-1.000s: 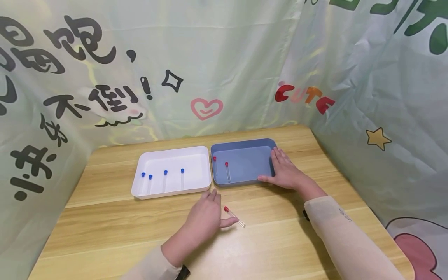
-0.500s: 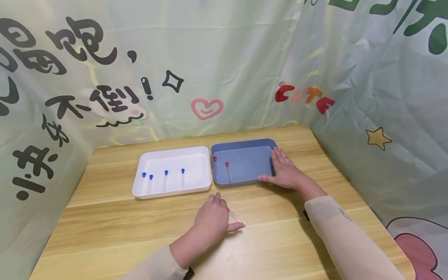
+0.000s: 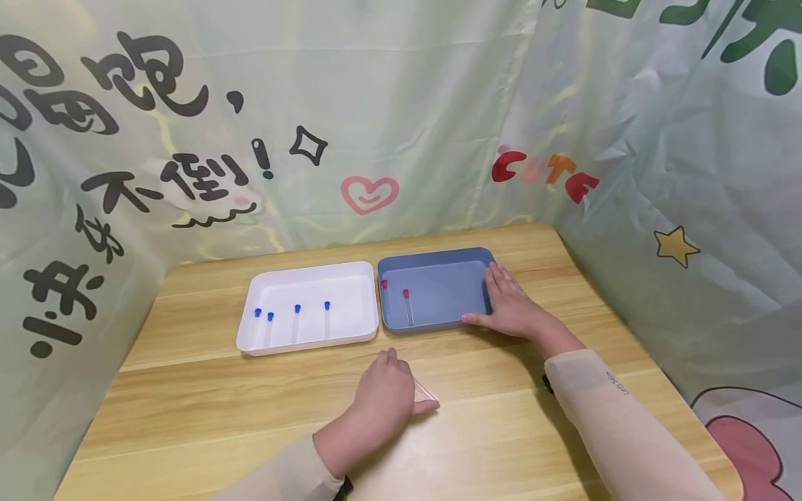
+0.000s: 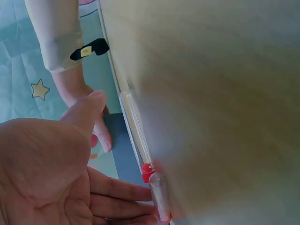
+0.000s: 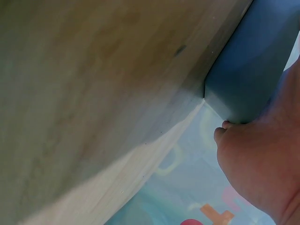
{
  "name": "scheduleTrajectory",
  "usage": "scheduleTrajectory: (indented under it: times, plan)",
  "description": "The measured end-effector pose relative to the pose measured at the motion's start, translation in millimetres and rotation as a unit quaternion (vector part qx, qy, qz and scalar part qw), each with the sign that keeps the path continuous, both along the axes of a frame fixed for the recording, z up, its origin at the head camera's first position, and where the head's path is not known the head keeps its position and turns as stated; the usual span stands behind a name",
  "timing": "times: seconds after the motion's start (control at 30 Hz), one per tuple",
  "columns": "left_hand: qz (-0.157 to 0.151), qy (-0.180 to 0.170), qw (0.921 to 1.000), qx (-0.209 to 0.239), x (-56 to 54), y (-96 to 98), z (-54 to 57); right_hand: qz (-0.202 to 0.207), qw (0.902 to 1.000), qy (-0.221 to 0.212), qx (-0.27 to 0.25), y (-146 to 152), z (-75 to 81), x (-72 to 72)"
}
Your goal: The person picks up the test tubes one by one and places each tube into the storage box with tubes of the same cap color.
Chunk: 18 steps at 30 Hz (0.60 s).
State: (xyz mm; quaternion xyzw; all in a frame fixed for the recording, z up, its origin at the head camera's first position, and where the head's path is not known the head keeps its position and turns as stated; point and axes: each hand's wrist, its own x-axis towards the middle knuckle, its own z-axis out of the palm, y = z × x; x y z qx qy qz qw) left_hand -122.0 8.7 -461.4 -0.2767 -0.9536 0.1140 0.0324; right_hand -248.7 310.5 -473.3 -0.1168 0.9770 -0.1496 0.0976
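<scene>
My left hand (image 3: 385, 393) is low over the table, partly covering a clear test tube (image 3: 426, 391). The left wrist view shows this red-capped test tube (image 4: 135, 129) lying on the wood, with another tube (image 4: 160, 194) with a red end right at my fingertips. There the left fingers (image 4: 117, 187) stretch out straight and the thumb is spread apart. My right hand (image 3: 514, 306) rests on the right front corner of the blue-grey tray (image 3: 447, 285), straight fingers along its side and thumb at the front. Two red-capped tubes, one of them here (image 3: 409, 308), lie inside it.
To the left of the blue-grey tray stands a white tray (image 3: 352, 292) holding several blue-capped tubes (image 3: 327, 320). Both sit toward the back of the wooden table (image 3: 207, 403). Printed fabric (image 3: 438, 125) hangs around the back and sides.
My left hand has slid right and slightly toward me, and now covers the red cap of the tube on the table. The right hand and both trays hold their places.
</scene>
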Motion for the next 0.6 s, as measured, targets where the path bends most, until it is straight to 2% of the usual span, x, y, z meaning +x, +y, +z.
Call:
scheduleTrajectory:
  times: [0.37, 0.6]
  plan:
    - [0.013, -0.028, 0.9995, -0.010, -0.4, 4.2, 0.4, 0.000, 1.0000, -0.003, -0.001, -0.1, 0.5, 0.5]
    - [0.017, -0.026, 0.9993, -0.022, -0.1, 5.9, 1.8, 0.001, 1.0000, -0.004, -0.002, -0.1, 1.3, 0.6]
